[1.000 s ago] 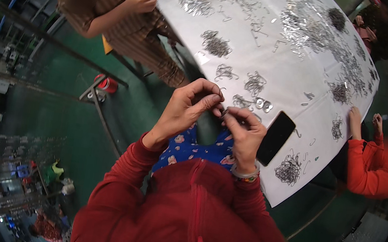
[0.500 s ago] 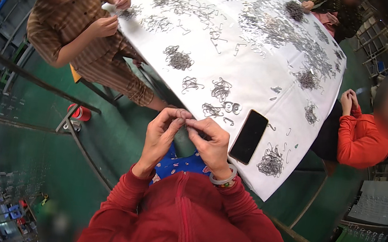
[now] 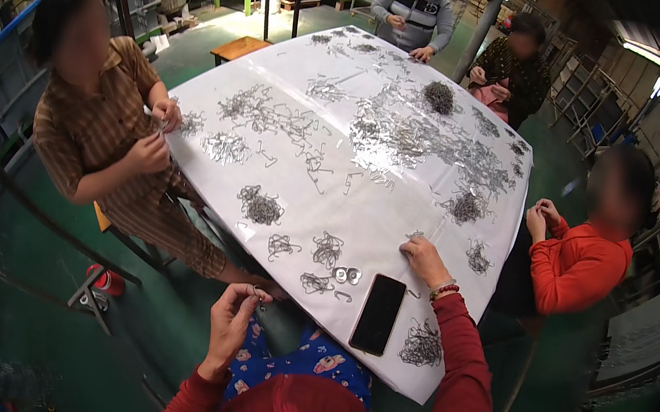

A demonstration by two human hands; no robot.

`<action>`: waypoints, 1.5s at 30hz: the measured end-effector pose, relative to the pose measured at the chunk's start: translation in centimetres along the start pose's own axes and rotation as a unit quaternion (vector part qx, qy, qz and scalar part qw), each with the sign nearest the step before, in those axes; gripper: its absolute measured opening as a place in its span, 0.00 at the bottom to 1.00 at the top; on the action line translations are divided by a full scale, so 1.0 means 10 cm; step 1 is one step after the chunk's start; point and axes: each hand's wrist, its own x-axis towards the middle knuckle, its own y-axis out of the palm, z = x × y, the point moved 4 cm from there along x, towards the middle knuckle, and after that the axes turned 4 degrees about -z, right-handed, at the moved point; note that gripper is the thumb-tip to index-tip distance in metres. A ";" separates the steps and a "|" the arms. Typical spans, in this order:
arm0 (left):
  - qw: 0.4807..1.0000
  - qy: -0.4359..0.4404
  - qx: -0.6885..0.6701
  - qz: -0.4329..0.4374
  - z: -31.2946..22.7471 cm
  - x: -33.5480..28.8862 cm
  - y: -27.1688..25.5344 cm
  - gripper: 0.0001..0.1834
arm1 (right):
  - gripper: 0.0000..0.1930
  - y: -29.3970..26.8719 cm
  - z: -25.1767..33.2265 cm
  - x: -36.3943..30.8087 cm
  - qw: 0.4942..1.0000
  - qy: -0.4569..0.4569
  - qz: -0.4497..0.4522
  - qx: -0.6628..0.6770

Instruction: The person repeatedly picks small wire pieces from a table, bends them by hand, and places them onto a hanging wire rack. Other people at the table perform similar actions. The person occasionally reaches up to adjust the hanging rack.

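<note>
Our left hand (image 3: 229, 324) pinches a small bent wire (image 3: 258, 289) between thumb and finger, above our lap (image 3: 308, 363), near the edge of the white table (image 3: 358, 247). Our right hand (image 3: 426, 263) has its fingertips down by some tiny metal bits (image 3: 414, 235) on the table; we cannot tell if they hold one. We think it is best to pinch just one bit softly and keep the left hand still. Half a second ago, our hands met over our lap; now the right one is past the black phone (image 3: 378, 315).
</note>
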 end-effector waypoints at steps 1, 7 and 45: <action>1.000 -0.003 0.015 -0.012 0.00 -0.02 -0.01 0.03 | 0.09 0.04 -0.03 -0.02 1.000 -0.002 0.020 -0.001; 0.999 0.020 0.033 0.006 -0.07 -0.07 0.01 0.04 | 0.08 0.09 0.15 -0.06 0.993 0.082 -0.081 -0.018; 0.959 0.254 0.124 0.022 -0.21 -0.30 0.25 0.06 | 0.09 -0.02 2.25 0.46 0.825 0.168 -0.046 0.538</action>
